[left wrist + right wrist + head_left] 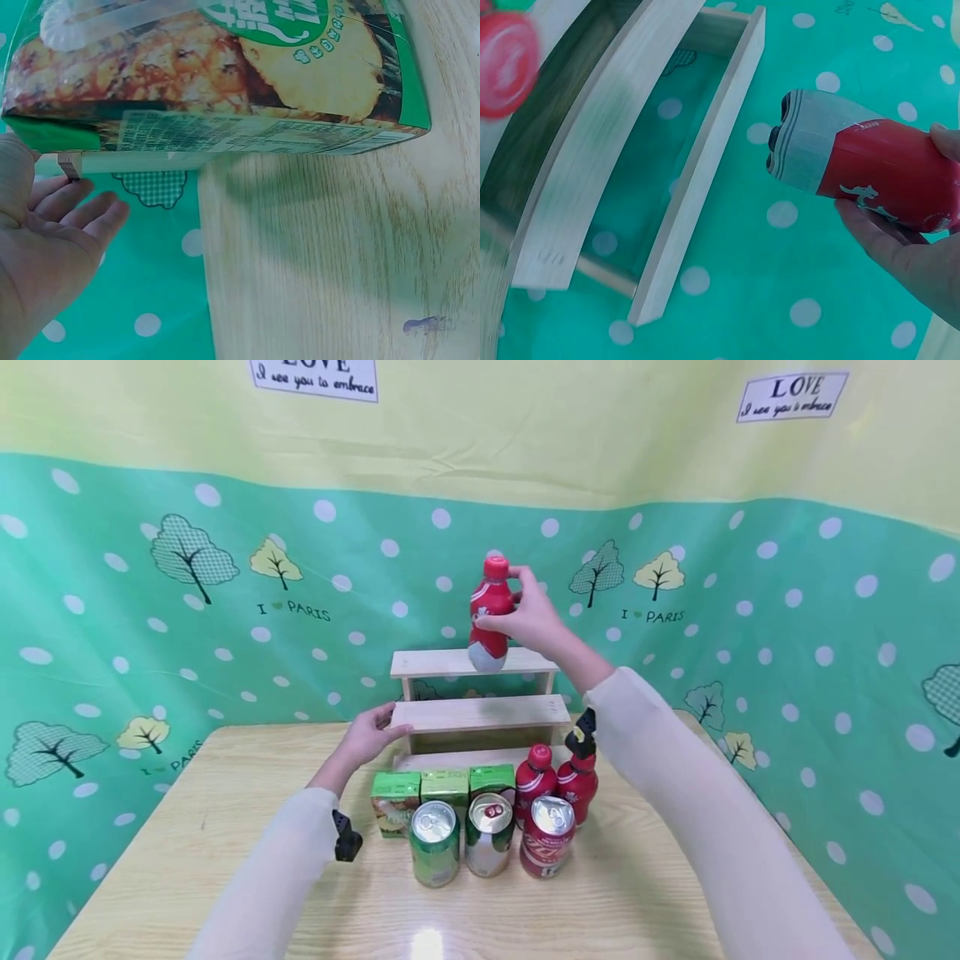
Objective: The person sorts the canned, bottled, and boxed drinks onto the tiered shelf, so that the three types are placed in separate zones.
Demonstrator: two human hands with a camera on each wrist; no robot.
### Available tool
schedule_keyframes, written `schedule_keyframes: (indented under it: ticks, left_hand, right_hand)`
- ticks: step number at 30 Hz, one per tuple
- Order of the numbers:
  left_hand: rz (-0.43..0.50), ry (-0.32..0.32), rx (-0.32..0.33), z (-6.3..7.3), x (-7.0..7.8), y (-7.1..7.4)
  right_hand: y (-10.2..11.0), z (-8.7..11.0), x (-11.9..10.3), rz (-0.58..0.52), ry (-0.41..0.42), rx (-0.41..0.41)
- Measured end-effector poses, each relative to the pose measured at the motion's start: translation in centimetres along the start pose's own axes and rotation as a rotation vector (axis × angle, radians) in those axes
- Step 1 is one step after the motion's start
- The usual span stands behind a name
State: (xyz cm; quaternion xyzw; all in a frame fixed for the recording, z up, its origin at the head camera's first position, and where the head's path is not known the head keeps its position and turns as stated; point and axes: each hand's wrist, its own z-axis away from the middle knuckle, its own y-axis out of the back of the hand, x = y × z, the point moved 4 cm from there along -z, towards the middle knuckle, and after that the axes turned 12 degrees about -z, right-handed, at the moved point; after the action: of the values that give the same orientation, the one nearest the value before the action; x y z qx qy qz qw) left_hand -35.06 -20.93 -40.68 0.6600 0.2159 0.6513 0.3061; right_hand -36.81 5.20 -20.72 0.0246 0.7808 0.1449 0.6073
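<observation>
My right hand [528,614] grips a red plastic bottle [489,627] with a red cap and a pale base, holding it upright over the top board of a three-tier wooden rack [480,714]. In the right wrist view the bottle's lower end [810,142] shows, with thumb and fingers around its red label. My left hand [367,737] holds the left end of the rack's middle board, thumb along the front edge and fingers at the end. From the left wrist, the other fingers [97,214] hang loosely beside a drink carton [225,75] with a pineapple picture.
Before the rack stand several green drink cartons [446,787] and two more red bottles [536,783]. In front of them are a green can [435,843], a green-and-white can [489,835] and a red can [547,837]. A dotted green cloth [337,560] hangs behind the wooden table [187,835].
</observation>
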Motion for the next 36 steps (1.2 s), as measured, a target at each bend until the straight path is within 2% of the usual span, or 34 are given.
schedule_keyframes:
  ticks: [8, 20, 28, 36]
  left_hand:
    - [-0.009, -0.011, 0.006, -0.2, -0.2, -0.1]
    - [-0.037, 0.009, -0.002, 0.2, 0.2, -0.1]
    - [-0.038, -0.004, 0.003, 0.0, 0.3, -0.3]
    - [-0.038, -0.007, 0.021, 0.1, 0.0, 0.2]
  right_hand:
    - [-2.8, -1.7, 0.4, -0.058, 0.006, -0.007]
    - [-6.8, -3.7, 2.2, -0.109, -0.007, 0.072]
    - [-8.3, -4.1, 3.2, -0.135, 0.001, 0.103]
    - [-8.9, -4.6, 3.8, -0.133, -0.002, 0.114]
